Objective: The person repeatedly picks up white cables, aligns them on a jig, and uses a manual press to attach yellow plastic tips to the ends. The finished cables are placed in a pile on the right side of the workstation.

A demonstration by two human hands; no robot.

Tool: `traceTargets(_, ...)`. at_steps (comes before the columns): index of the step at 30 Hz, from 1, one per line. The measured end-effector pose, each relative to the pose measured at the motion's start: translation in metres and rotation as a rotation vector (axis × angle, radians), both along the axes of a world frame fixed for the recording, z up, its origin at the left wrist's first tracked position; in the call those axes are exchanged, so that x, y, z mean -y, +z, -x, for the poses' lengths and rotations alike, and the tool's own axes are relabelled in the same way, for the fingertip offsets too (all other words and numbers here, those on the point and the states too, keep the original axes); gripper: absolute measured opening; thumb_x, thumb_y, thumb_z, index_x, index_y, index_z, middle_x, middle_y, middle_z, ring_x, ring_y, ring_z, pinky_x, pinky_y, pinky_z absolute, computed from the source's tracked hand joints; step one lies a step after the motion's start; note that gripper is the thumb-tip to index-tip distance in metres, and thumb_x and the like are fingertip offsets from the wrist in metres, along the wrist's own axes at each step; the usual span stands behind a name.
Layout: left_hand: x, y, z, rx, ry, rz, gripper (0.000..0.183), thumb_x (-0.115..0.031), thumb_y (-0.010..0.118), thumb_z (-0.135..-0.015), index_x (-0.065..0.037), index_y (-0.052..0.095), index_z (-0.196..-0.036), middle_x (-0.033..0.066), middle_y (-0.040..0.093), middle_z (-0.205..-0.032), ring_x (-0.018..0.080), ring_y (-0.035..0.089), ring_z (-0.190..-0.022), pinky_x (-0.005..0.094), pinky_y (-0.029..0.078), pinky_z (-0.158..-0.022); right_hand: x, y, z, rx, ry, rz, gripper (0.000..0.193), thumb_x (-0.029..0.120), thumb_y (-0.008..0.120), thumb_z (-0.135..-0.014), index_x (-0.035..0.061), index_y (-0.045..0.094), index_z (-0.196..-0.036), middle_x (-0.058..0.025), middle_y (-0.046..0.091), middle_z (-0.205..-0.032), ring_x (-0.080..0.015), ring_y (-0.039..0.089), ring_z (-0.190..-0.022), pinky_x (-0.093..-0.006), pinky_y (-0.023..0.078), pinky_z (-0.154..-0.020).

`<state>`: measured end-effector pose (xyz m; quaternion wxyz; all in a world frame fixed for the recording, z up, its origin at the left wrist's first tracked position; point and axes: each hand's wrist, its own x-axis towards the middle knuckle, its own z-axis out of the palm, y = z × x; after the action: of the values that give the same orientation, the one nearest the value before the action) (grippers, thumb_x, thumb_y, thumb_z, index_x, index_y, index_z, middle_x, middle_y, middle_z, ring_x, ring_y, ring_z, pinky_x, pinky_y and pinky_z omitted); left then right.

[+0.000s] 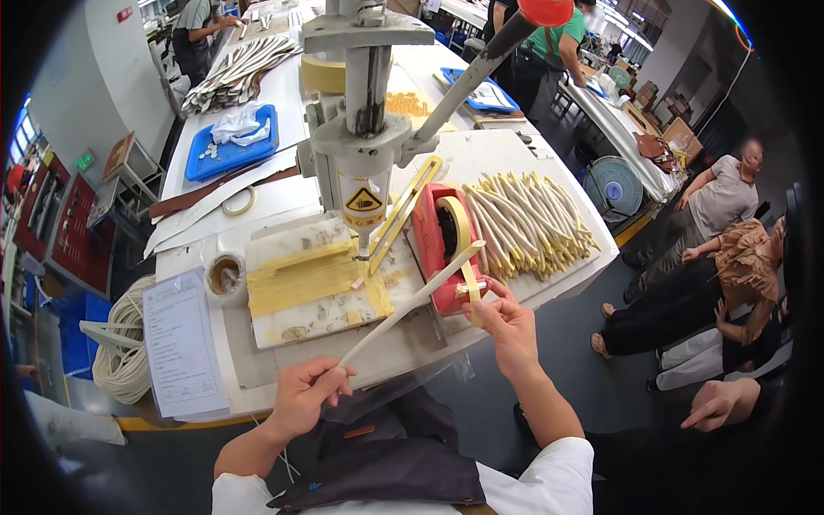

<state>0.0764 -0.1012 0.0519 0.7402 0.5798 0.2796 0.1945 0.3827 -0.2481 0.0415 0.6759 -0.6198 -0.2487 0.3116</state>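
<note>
My left hand (307, 396) is closed round the lower end of a cream-white cord (403, 309), which slants up and to the right across the table's front edge. The cord's far end lies over the red tape dispenser (423, 230). With thumb and fingers, my right hand (508, 330) pinches the loose end of yellow masking tape (473, 296) at the dispenser's front. A heap of similar cords (528, 219) with yellow-wrapped ends rests just right of the dispenser. A grey hand press (365, 154) with a red-knobbed lever stands over a tape-covered white board (296, 279).
Left of the board are a tape roll (226, 276), a printed sheet (184, 343) and a coil of cord (122, 356). A blue tray (202, 160) sits farther back. People stand at the right; a pointing hand (721, 403) reaches in there.
</note>
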Motion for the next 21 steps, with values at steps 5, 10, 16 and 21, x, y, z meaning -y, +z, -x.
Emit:
traceTargets(5, -0.001, 0.001, -0.01, -0.016, -0.019, 0.004, 0.024, -0.018, 0.061, -0.105, 0.002, 0.073, -0.11, 0.0036, 0.07, -0.081, 0.0053, 0.055, -0.064, 0.0199, 0.043, -0.058, -0.003, -0.002, -0.006, 0.351, -0.058, 0.113, 0.018, 0.01, 0.078, -0.092, -0.0034, 0.073, -0.08, -0.0177, 0.067, -0.123, -0.0136, 0.061, -0.117, -0.0273, 0.05, -0.078)
traceTargets(10, -0.002, 0.006, -0.013, -0.097, -0.045, -0.166, 0.024, -0.018, 0.061, -0.105, 0.001, 0.073, -0.112, 0.0014, 0.07, -0.08, 0.0056, 0.055, -0.065, 0.0213, 0.044, -0.06, 0.015, -0.005, -0.019, 0.446, -0.079, 0.233, 0.018, 0.008, 0.071, -0.096, -0.0049, 0.072, -0.083, -0.0162, 0.075, -0.098, -0.0145, 0.07, -0.095, -0.0282, 0.051, -0.077)
traceTargets(16, 0.006, 0.011, -0.026, -0.043, -0.069, -0.292, 0.027, -0.02, 0.058, -0.107, 0.001, 0.071, -0.119, 0.0044, 0.069, -0.083, 0.0082, 0.059, -0.073, 0.0263, 0.049, -0.066, 0.024, 0.042, 0.029, 0.548, 0.175, 0.021, 0.011, 0.005, 0.068, -0.095, -0.0024, 0.069, -0.088, -0.0068, 0.071, -0.074, -0.0127, 0.068, -0.064, -0.0268, 0.052, -0.058)
traceTargets(21, 0.016, 0.002, -0.028, 0.037, -0.059, -0.375, 0.026, -0.017, 0.058, -0.106, 0.0, 0.068, -0.123, 0.0085, 0.067, -0.087, 0.0139, 0.064, -0.076, 0.0296, 0.051, -0.068, -0.014, 0.059, 0.089, 0.856, 0.514, 0.058, 0.015, 0.011, 0.075, -0.092, 0.0031, 0.065, -0.085, -0.0073, 0.065, -0.062, -0.0177, 0.064, -0.051, -0.0305, 0.048, -0.048)
